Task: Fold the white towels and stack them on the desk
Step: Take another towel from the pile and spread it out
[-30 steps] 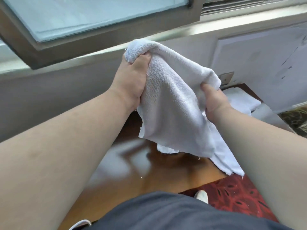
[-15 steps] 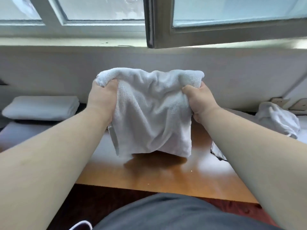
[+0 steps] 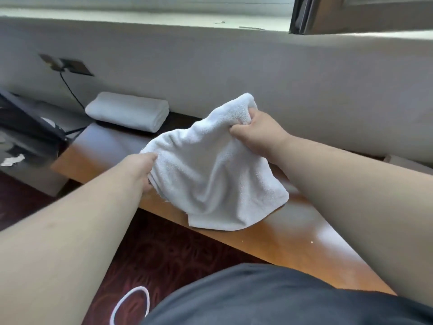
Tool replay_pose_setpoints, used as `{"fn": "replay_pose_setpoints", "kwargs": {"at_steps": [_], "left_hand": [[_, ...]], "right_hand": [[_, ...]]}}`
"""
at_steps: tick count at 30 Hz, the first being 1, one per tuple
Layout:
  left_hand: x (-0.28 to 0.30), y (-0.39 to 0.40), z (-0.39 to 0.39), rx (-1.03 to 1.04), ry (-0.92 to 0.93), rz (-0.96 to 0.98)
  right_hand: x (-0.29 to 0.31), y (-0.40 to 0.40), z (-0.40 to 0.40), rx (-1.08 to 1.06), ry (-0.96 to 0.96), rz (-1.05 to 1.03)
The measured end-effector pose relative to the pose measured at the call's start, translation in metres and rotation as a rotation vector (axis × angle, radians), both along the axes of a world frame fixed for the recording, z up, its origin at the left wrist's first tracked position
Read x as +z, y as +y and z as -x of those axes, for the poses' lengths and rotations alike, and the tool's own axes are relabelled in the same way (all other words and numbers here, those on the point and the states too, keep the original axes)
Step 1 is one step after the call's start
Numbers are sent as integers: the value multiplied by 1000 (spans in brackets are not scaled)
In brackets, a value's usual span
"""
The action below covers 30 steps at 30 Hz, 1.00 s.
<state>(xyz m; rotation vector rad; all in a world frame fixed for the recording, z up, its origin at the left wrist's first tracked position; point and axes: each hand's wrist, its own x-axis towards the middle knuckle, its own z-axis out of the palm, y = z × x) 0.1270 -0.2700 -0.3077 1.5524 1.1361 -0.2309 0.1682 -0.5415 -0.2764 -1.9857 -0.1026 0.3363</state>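
A white towel (image 3: 210,174) hangs between both hands over the wooden desk (image 3: 293,233), its lower edge draped near the desk's front edge. My left hand (image 3: 140,170) grips the towel's lower left corner. My right hand (image 3: 257,134) grips the upper right corner, bunched and held higher. A folded white towel (image 3: 127,111) lies at the back left of the desk, against the wall.
A wall socket with a black cable (image 3: 70,90) sits above the folded towel. A dark tilted object (image 3: 28,123) stands at the far left. Dark red patterned carpet (image 3: 164,249) runs below the desk edge. A window frame (image 3: 351,15) overhangs at top right.
The view has swung left along the desk, bringing the folded towel closer. The held towel has come down toward the desk, with my left hand now lower than my right.
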Motion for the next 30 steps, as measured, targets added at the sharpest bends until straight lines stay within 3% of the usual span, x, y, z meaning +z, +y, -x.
{"fn": "replay_pose_setpoints", "kwargs": {"at_steps": [2,3,5,7,10,19,22,26,30], "left_hand": [[-2,-7,4,-76,57,-305],[0,-15,4,-172,0,-485],[11,-29,-3,-528,-320,-757],[23,-38,-16,-1016,-610,-923],[32,-39,-45,-1511,-744,-1042],[-8,-9,-133,-1955,-742,-1260],[-29,-19,-146,-2104,-752,-1432],[-36,-43,-151,-2179,-754,-1544],[-38,-70,-140,-2209,-649,-1508]], "right_hand": [[-9,7,2,87,-4,83],[-14,12,3,130,-16,134],[-24,24,3,194,-42,241],[-29,38,-3,224,-60,285],[-31,59,-20,228,-83,328],[-76,78,-31,-94,17,293],[-102,63,-8,-169,92,324],[-132,20,31,-162,311,591],[-143,3,41,-155,287,742]]}}
